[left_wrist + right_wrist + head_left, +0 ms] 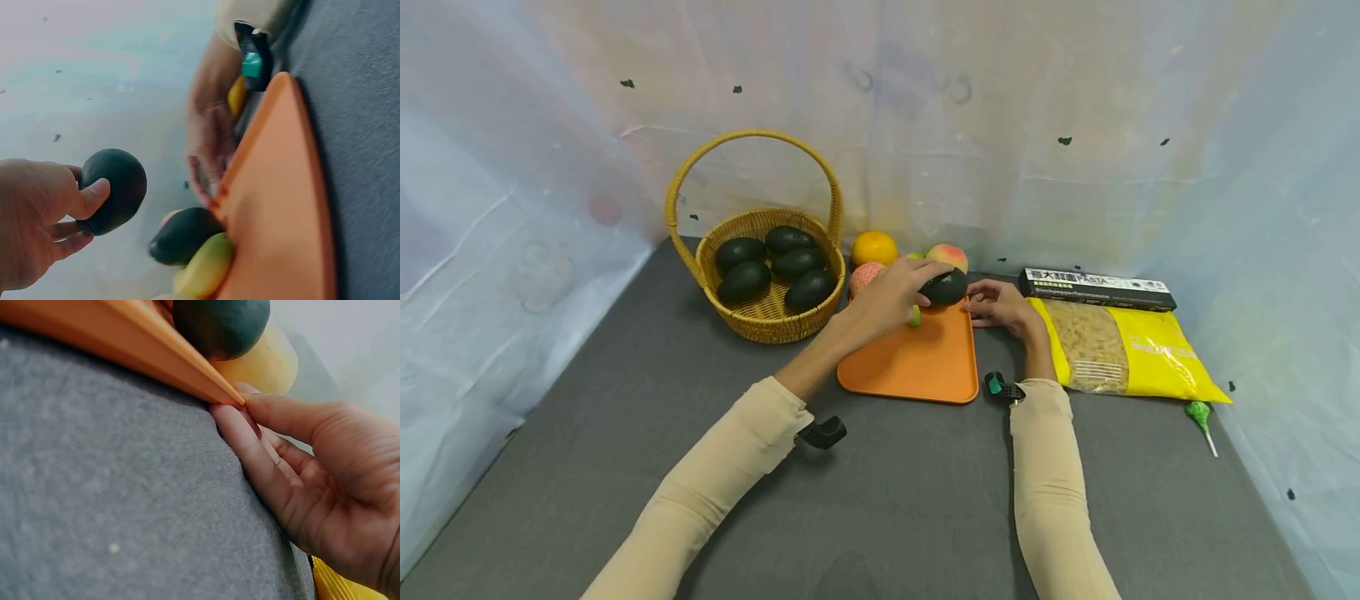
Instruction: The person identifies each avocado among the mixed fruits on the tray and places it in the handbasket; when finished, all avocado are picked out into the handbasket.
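Note:
My left hand point(887, 296) grips a dark avocado point(115, 190) above the far part of an orange tray point(917, 362), thumb on one side and fingers around the other. In the left wrist view, a second avocado point(185, 236) lies at the tray beside a yellow-green fruit point(209, 265). My right hand point(1000, 307) pinches the tray's right edge between thumb and fingers. The right wrist view shows this pinch at the corner, with a dark avocado and a yellowish fruit point(269, 365) just beyond.
A wicker basket point(760, 332) with a tall handle holds several avocados at the left. Behind the tray sit an orange point(874, 248), a pink round fruit point(865, 276) and a peach point(947, 255). A black pasta box point(1097, 289), yellow pasta bag point(1157, 350) and green lollipop point(1199, 414) lie right.

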The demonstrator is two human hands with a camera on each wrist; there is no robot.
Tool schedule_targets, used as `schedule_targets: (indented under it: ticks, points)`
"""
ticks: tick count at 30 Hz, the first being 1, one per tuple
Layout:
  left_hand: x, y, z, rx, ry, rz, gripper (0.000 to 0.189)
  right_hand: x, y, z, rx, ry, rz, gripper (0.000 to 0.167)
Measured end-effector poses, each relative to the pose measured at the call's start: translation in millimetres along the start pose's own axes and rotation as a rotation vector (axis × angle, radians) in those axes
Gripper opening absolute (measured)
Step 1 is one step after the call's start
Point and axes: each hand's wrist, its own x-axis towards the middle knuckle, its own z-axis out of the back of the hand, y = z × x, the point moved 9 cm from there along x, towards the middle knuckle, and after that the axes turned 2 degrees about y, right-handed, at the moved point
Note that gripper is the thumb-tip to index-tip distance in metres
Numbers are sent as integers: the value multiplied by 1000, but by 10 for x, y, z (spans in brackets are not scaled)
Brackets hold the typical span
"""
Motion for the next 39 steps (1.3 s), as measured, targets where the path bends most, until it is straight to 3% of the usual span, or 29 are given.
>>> schedule_targets:
  ticks: [8, 16, 22, 27, 32, 39]
  points:
    - [-255, 138, 461, 92, -98, 72, 62, -1, -5, -5, -8, -8, 12, 43]
    - [-604, 502, 843, 105, -149, 182, 59, 19, -7, 9, -6, 5, 3, 44]
    - [-854, 881, 995, 97, -65, 345, 59, 10, 10, 9, 8, 6, -5, 45]
    - [-1023, 1144, 1040, 107, 19, 427, 60, -23, 38, -12, 30, 24, -10, 45]
    - [-1185, 1301, 1065, 93, 64, 491, 59, -38, 53, -13, 21, 19, 3, 45]
    - [-1344, 1411, 1030, 74, 130, 563, 59, -21, 30, 0, 4, 6, 10, 46]
